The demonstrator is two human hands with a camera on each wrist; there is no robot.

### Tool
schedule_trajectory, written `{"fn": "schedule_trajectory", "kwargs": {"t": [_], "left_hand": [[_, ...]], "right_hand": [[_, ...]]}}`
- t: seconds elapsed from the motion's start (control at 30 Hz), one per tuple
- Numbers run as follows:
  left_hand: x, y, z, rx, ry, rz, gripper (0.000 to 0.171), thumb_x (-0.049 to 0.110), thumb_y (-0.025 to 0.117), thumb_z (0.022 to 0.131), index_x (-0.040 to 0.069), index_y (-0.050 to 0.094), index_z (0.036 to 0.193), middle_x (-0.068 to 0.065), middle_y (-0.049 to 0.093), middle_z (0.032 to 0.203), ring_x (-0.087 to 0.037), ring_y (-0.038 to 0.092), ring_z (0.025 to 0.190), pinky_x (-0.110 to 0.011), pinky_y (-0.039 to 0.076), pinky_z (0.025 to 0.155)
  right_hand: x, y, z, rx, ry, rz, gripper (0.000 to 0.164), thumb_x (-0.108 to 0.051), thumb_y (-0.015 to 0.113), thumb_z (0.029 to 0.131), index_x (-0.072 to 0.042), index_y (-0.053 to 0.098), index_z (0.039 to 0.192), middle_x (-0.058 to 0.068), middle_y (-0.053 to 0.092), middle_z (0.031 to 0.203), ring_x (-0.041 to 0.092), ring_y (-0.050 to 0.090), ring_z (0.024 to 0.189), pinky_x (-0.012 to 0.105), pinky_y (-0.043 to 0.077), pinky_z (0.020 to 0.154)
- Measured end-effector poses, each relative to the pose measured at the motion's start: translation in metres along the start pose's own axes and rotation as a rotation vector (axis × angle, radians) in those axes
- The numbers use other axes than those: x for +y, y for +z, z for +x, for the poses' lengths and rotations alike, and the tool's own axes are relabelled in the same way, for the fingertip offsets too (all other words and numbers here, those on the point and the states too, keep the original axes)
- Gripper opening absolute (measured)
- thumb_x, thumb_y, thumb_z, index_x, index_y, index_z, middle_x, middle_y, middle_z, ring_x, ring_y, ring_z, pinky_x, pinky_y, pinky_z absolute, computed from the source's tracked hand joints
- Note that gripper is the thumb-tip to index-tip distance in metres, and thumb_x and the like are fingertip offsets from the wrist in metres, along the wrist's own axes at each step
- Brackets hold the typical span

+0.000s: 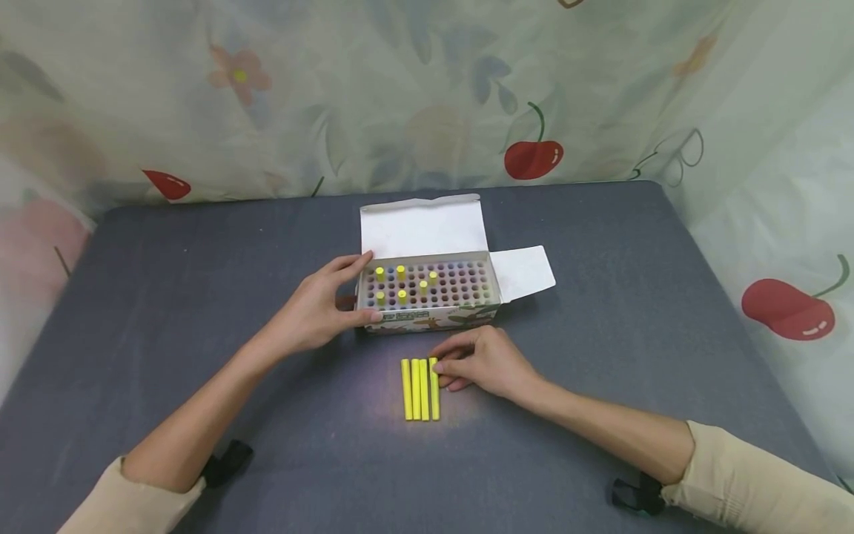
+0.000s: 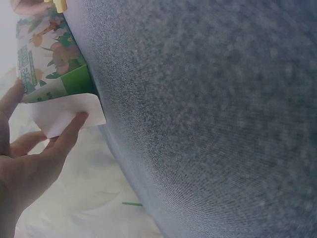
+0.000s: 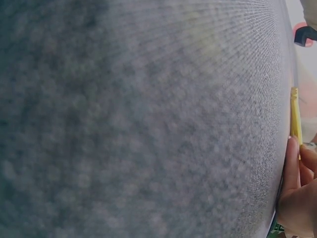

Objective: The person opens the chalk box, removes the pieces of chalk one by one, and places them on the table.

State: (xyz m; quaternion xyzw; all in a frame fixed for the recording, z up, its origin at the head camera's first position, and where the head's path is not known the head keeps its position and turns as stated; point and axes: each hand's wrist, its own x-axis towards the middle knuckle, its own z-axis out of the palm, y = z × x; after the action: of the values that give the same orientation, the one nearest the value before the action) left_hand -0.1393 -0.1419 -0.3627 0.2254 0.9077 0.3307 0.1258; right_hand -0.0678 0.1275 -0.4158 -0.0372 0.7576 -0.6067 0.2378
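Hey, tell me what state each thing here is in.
Box: open
Lid: raised
Right flap: folded outward
Loose sticks: four, lying side by side
Boxed sticks: six, standing upright
Left hand: gripping the box
Right hand: pinching the rightmost loose stick

Four yellow sticks (image 1: 425,389) lie side by side; the open printed box (image 1: 440,318) beyond holds six more upright.

Softly lit across the dark grey, cloth-covered bench (image 1: 320,467) in the head view. Washed out at upper left in the left wrist view; dim, mostly blurred in the right wrist view.
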Motion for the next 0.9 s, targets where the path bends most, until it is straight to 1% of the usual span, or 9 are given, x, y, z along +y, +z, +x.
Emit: {"fn": "schedule_trajectory", "kwargs": {"t": [0.2, 0.3, 0.6, 0.77, 0.83, 0.9], "left_hand": [[0.0, 0.0, 0.0, 0.001, 0.004, -0.005, 0.09, 0.025, 0.078, 0.088, 0.018, 0.023, 0.159, -0.019, 0.027, 0.158, -0.039, 0.059, 0.119, -0.047, 0.057, 0.087], [0.0, 0.0, 0.0, 0.0, 0.004, -0.006, 0.09, 0.025, 0.078, 0.088, 0.017, 0.024, 0.159, -0.019, 0.027, 0.158, -0.039, 0.061, 0.117, -0.047, 0.058, 0.086], [-0.001, 0.001, 0.0, -0.001, 0.006, -0.016, 0.09, 0.025, 0.079, 0.088, 0.017, 0.024, 0.159, -0.019, 0.027, 0.158, -0.038, 0.062, 0.114, -0.046, 0.059, 0.085], [-0.002, 0.001, 0.0, -0.004, 0.004, -0.033, 0.09, 0.024, 0.078, 0.088, 0.017, 0.023, 0.16, -0.019, 0.026, 0.159, -0.039, 0.062, 0.115, -0.044, 0.059, 0.085], [-0.002, 0.001, 0.0, -0.005, 0.003, -0.035, 0.09, 0.024, 0.078, 0.088, 0.018, 0.023, 0.16, -0.019, 0.026, 0.159, -0.039, 0.062, 0.115, -0.044, 0.059, 0.085], [-0.002, 0.002, 0.0, -0.006, 0.005, -0.038, 0.09, 0.024, 0.079, 0.088, 0.018, 0.023, 0.16, -0.019, 0.026, 0.158, -0.039, 0.062, 0.115, -0.044, 0.059, 0.085]], "right_hand": [[-0.001, -0.001, 0.001, -0.007, 0.003, 0.014, 0.021, -0.004, 0.075, 0.088, 0.002, 0.075, 0.108, 0.014, 0.074, 0.083, 0.025, 0.074, 0.073, 0.036, 0.063, 0.066], [-0.001, -0.002, 0.001, -0.011, 0.0, 0.012, 0.021, -0.005, 0.075, 0.089, 0.002, 0.074, 0.108, 0.014, 0.074, 0.083, 0.025, 0.074, 0.073, 0.036, 0.063, 0.067], [-0.005, -0.002, 0.0, -0.025, -0.042, -0.018, 0.018, -0.006, 0.074, 0.089, 0.003, 0.075, 0.105, 0.014, 0.073, 0.082, 0.025, 0.074, 0.071, 0.037, 0.063, 0.065], [-0.012, -0.004, -0.001, -0.042, -0.119, -0.052, 0.018, -0.01, 0.076, 0.089, 0.0, 0.076, 0.103, 0.013, 0.074, 0.084, 0.025, 0.074, 0.071, 0.038, 0.063, 0.065], [-0.016, -0.007, -0.002, -0.053, -0.168, -0.083, 0.017, -0.013, 0.077, 0.089, -0.003, 0.076, 0.103, 0.011, 0.075, 0.084, 0.025, 0.074, 0.072, 0.038, 0.062, 0.065], [-0.021, -0.01, -0.003, -0.062, -0.23, -0.145, 0.017, -0.014, 0.077, 0.089, -0.006, 0.077, 0.103, 0.008, 0.075, 0.084, 0.024, 0.074, 0.072, 0.037, 0.062, 0.064]]}}
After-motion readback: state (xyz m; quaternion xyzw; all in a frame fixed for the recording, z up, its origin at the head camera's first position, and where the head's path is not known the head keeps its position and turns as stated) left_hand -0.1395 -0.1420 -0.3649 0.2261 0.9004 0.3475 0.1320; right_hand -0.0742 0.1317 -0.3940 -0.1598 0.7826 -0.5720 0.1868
